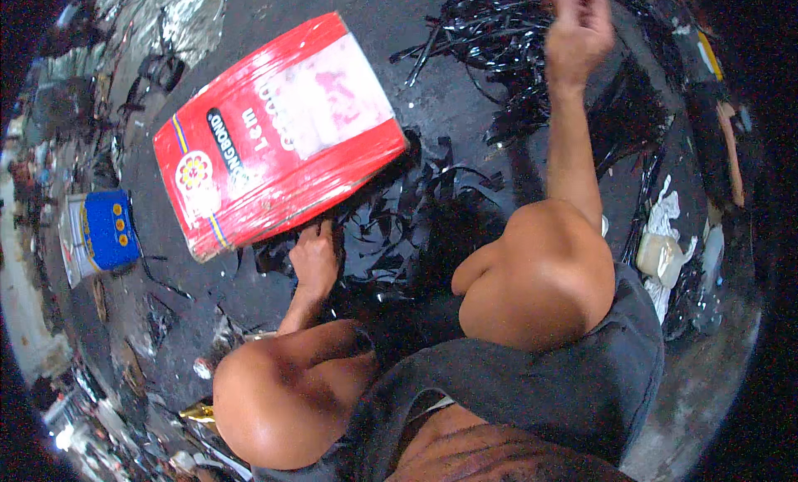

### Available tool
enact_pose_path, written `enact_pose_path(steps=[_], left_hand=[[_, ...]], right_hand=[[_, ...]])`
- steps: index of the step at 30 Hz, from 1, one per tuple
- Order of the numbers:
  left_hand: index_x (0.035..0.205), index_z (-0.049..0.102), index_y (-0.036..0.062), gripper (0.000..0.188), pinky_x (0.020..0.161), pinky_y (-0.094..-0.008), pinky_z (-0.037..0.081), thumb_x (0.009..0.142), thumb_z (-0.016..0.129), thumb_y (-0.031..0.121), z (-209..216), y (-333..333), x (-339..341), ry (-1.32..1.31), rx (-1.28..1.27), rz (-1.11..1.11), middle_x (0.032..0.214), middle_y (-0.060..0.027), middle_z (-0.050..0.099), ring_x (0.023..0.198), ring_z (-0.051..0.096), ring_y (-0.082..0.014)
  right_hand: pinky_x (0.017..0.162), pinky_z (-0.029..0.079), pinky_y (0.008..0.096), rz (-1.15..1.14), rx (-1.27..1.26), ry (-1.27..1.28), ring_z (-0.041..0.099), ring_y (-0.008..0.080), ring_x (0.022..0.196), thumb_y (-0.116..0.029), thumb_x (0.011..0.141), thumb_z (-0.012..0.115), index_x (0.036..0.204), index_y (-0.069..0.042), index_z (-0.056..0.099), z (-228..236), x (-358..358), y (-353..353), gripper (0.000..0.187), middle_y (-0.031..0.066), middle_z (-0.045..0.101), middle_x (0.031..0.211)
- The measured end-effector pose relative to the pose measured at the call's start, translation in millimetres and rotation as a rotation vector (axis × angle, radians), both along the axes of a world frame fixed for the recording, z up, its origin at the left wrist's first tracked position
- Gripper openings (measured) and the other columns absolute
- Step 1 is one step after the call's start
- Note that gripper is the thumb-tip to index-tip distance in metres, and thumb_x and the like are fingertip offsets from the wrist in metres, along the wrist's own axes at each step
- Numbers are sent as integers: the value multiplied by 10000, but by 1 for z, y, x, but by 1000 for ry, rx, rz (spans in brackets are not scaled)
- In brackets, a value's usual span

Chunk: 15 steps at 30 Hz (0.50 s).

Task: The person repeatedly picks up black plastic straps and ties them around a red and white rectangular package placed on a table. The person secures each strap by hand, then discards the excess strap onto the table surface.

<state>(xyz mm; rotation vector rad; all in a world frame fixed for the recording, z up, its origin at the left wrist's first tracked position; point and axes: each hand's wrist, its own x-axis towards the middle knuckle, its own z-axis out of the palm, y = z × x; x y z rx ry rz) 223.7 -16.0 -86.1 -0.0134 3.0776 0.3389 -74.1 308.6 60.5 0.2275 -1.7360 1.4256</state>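
My left hand (316, 256) is low over the dark ground, right at the near edge of a large red-and-white printed package (274, 141). Its fingers are curled and partly hidden there, so what they hold cannot be made out. My right arm reaches far forward, and the right hand (579, 33) hovers beside a tangled heap of shiny black plastic strips (490, 24). Those fingers are bent together and a little blurred; anything between them is too small to name. More black strips (382, 232) lie scattered between the package and my knees.
A blue-and-white printed container (108, 231) is at the left. White crumpled plastic around a pale lump (662, 253) lies right of my knee. A wooden stick (731, 153) is at the far right. Mixed litter covers the left side, with a gold-coloured wrapper (198, 413) by my left knee.
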Motion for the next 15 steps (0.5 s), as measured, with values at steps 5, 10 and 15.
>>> enact_pose_path(steps=[5,10,15], left_hand=[[833,701,9,126,760,-356,490,821,727,131,73,12,-28,-60,771,-166,768,-102,655,796,632,-273],[894,667,-13,139,683,-256,459,897,701,123,176,12,-55,-123,1128,50,771,1,638,717,566,-88],[954,652,3,193,523,-192,377,933,672,194,198,12,-68,-143,1318,113,726,27,623,550,482,-27]], right_hand=[[809,523,310,1083,396,-407,627,131,907,-183,877,733,1088,-53,665,36,97,-74,257,49,659,986],[939,491,386,1505,343,-287,625,285,1067,-301,792,799,1180,-66,624,25,134,-120,486,160,646,1130],[899,509,387,1379,465,-133,615,277,1012,-158,745,821,1203,-59,630,39,120,-115,507,125,626,1056]])
